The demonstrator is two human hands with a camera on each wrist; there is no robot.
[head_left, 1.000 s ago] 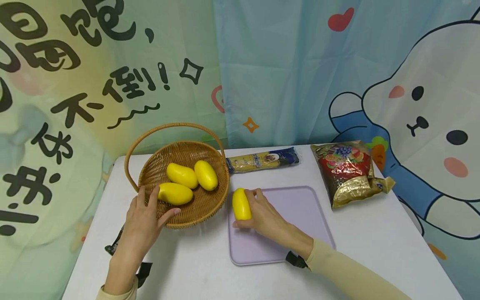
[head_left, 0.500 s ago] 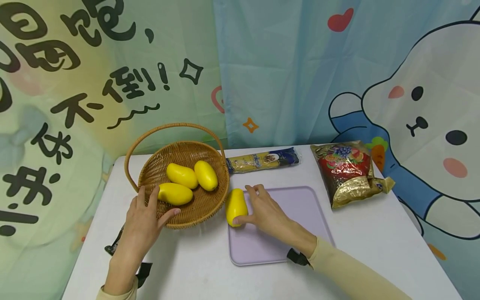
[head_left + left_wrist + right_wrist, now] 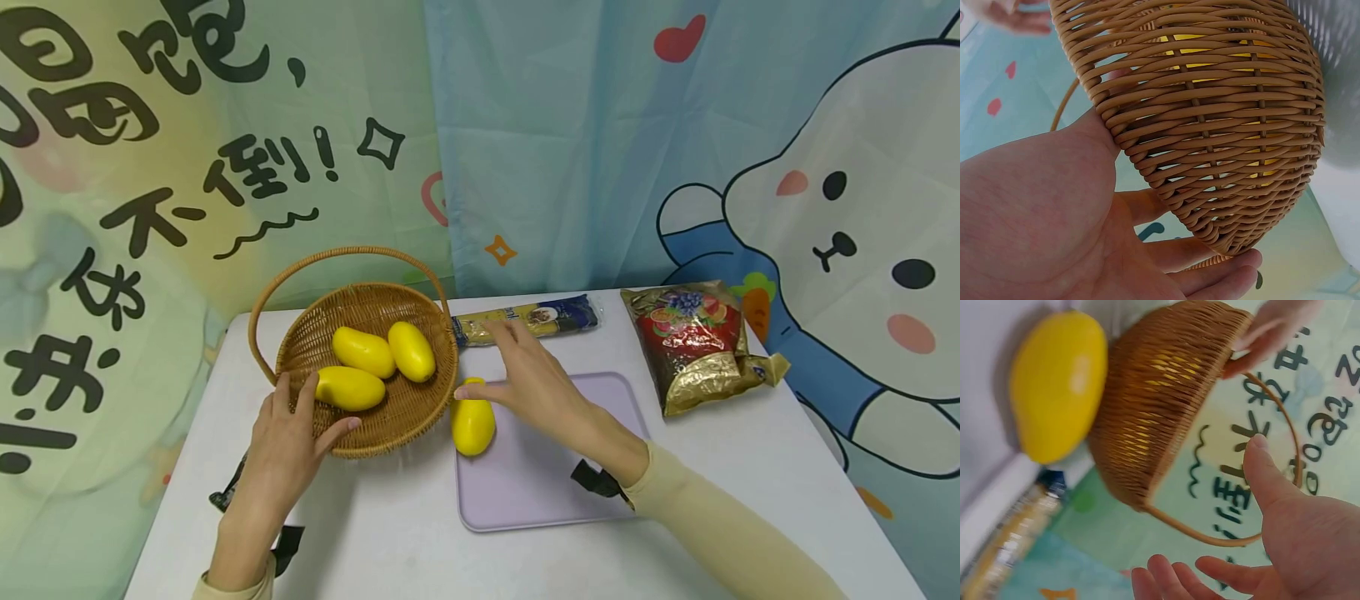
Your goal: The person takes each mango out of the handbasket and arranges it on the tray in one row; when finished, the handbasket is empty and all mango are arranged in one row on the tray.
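My left hand (image 3: 285, 454) rests on the near left rim of a wicker basket (image 3: 408, 421), its thumb stretched over the inside. Through the weave in the left wrist view, bits of yellow show behind the basket wall (image 3: 1210, 125). Inside lie three yellow mangoes, one (image 3: 350, 388) close to my left fingertips. Another mango (image 3: 473, 429) sits on the left edge of a lilac tray (image 3: 555, 492), beside the basket. My right hand (image 3: 543, 392) is raised over the tray's far left part, fingers spread and holding nothing; its thumb overlaps the mango's top in the head view.
Behind the tray lies a long packet (image 3: 555, 321) with a blue end. A red and gold foil bag (image 3: 693, 346) stands at the back right of the white table (image 3: 720, 500). A printed curtain (image 3: 540, 167) hangs behind. The basket's handle (image 3: 360, 248) arches up.
My right hand has set the mango down on the tray's left edge, let go of it, and lifted away toward the back. The left hand has stayed on the basket.
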